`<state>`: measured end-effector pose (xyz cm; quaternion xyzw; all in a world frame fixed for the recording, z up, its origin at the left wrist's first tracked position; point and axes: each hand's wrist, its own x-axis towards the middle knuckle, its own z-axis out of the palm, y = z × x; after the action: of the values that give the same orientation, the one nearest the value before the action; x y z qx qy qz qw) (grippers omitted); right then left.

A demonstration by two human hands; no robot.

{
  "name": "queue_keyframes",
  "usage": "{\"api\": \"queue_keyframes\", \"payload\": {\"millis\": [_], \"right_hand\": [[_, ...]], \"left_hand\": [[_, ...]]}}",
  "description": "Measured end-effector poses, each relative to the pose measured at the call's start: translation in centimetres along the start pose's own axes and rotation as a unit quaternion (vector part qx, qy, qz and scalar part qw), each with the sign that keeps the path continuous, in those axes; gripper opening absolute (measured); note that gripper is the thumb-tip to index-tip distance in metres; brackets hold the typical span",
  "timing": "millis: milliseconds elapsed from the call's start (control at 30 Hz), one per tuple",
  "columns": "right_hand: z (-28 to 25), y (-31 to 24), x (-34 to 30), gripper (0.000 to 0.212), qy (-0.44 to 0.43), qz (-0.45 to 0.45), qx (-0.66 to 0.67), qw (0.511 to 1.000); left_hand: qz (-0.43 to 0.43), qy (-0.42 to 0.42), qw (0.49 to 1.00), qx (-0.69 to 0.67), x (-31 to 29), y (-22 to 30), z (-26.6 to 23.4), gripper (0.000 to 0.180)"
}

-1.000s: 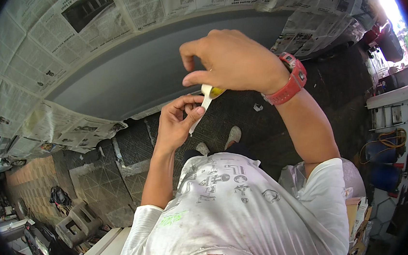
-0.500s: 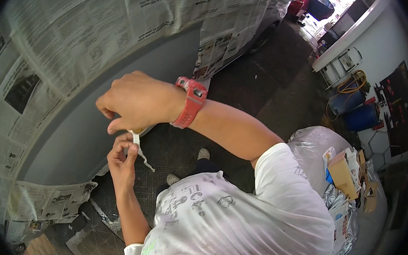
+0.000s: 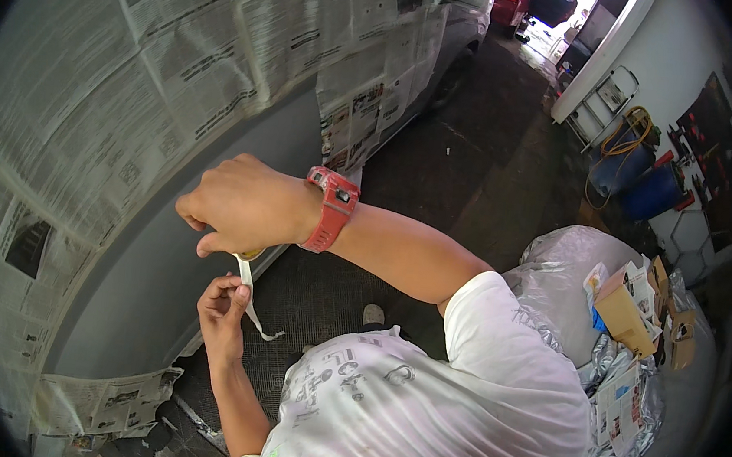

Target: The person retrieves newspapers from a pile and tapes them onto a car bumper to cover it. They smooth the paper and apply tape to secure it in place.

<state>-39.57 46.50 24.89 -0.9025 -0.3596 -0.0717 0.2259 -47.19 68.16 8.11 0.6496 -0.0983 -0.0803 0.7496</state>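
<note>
My right hand [image 3: 251, 204], with a red wristwatch [image 3: 333, 208] on its wrist, is held palm down in front of the car panel. Its fingers curl round a roll of masking tape [image 3: 250, 254], mostly hidden beneath the hand with just a yellowish edge showing. A pale strip of tape [image 3: 246, 272] runs from the roll down to my left hand [image 3: 224, 310], which pinches it between thumb and fingers. The strip's loose end dangles past the left hand, curling toward the right. Behind both hands is a bare grey panel [image 3: 146, 253], bordered by newspaper masking [image 3: 175, 116].
Newspaper also hangs along the panel's lower edge [image 3: 107, 402]. To my right sits a large plastic-wrapped bundle [image 3: 567, 264] with cardboard boxes [image 3: 628, 317] and crumpled foil on it. Farther off are blue drums [image 3: 652, 193], a yellow hose [image 3: 628, 134] and a stepladder [image 3: 605, 106] by the wall.
The view has shifted slightly, and both hands appear a little lower. Slightly more of the tape strip shows, its loose end hanging lower. Both hands keep their hold.
</note>
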Motion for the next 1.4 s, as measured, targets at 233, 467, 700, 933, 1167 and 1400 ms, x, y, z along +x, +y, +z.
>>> {"api": "queue_keyframes", "payload": {"millis": [233, 467, 700, 933, 1167, 1400], "right_hand": [[-4.6, 3.7, -5.2, 0.034, 0.025, 0.025, 0.037, 0.999], [-8.7, 10.7, -10.2, 0.039, 0.088, 0.037, -0.086, 0.992], [-11.5, 14.0, -13.0, 0.038, 0.064, 0.073, -0.087, 0.991], [-11.8, 16.5, -14.7, 0.039, 0.052, 0.043, -0.060, 0.996], [-10.7, 17.2, -14.4, 0.037, 0.028, 0.020, -0.015, 0.999], [-10.0, 16.8, -13.1, 0.036, -0.011, 0.022, 0.024, 0.999]], "left_hand": [[0.058, -0.036, 0.998, -0.004, 3.7, -0.7, 7.9, 0.017], [0.031, -0.018, 0.992, 0.124, 6.4, 1.4, 15.0, 0.017], [0.027, -0.049, 0.997, 0.060, 8.4, -0.3, 20.2, 0.019], [-0.010, -0.058, 0.998, -0.025, 8.5, -3.0, 23.0, 0.012], [0.026, -0.059, 0.998, 0.017, 8.8, -3.6, 22.7, 0.012], [-0.006, -0.052, 0.998, 0.018, 8.5, -3.0, 22.1, 0.013]]}}
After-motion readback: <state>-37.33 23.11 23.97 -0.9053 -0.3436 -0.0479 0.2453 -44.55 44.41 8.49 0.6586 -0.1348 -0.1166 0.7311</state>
